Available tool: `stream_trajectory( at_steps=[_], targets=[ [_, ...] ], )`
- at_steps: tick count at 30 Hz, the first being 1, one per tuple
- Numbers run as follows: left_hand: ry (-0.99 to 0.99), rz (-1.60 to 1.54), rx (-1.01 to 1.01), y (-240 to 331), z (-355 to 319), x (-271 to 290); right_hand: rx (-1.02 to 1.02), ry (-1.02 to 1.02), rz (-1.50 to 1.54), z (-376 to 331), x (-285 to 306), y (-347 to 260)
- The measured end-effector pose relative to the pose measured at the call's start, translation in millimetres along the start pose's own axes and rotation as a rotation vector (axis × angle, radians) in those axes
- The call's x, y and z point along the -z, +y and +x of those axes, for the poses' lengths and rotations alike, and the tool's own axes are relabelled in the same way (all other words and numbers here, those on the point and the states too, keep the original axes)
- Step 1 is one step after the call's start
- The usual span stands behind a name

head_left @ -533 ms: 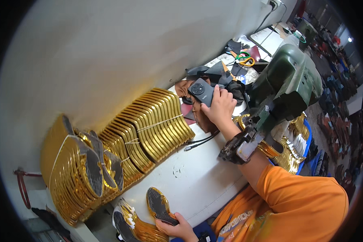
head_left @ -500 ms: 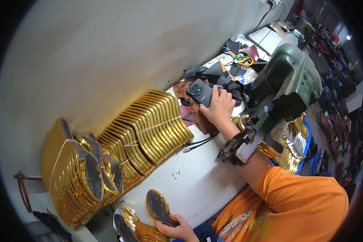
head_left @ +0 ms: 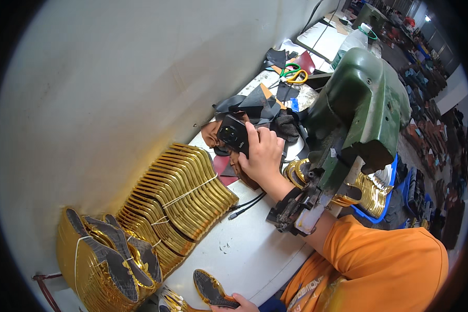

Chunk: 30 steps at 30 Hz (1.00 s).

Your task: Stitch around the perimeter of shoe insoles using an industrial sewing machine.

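Note:
My right hand [head_left: 263, 156] is closed around the edge of a dark smartphone [head_left: 233, 136] with a round camera patch, held over a heap of leather and fabric scraps [head_left: 260, 104]. At the lower edge, my left hand [head_left: 243, 306] pinches the narrow end of a gold-edged insole [head_left: 209, 287] with a dark grey face; part of that hand is cut off. Tied bundles of gold insoles [head_left: 182, 192] stand on the white table [head_left: 255, 239] to the left. A few loose insoles [head_left: 172, 300] lie beside the left hand.
A green sewing machine [head_left: 348, 104] rises close to my right forearm, its lower parts crossing in front of the wrist. Scissors [head_left: 295, 74] and a plastic bottle [head_left: 351, 44] lie farther back. A blue crate [head_left: 387, 205] holds more gold pieces. A black cable [head_left: 247, 205] lies on the table.
The whole view has shifted, so the bundles and both hands sit lower in the picture. The phone's back looks darker. Both hands keep their hold.

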State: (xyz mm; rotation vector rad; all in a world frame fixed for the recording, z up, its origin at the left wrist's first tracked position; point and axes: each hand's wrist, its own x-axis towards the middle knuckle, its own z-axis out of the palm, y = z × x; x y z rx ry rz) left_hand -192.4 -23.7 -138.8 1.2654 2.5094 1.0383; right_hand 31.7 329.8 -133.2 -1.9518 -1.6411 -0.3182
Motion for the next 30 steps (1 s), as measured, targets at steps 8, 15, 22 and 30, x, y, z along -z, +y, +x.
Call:
stream_trajectory(
  at_steps=[8, 15, 22, 30],
  targets=[
    [0.005, 0.029, 0.061, 4, 0, 2, -0.117, -0.077, 0.069, -6, -20, 4],
    [0.018, -0.002, 0.037, 13, 3, 2, -0.147, -0.028, 0.039, -5, -22, 12],
    [0.017, 0.035, 0.021, 5, 2, 3, -0.033, -0.023, -0.130, 4, -30, 1],
    [-0.041, 0.051, 0.023, -3, 2, 3, -0.067, -0.192, -0.136, 16, -35, -4]
  ],
)
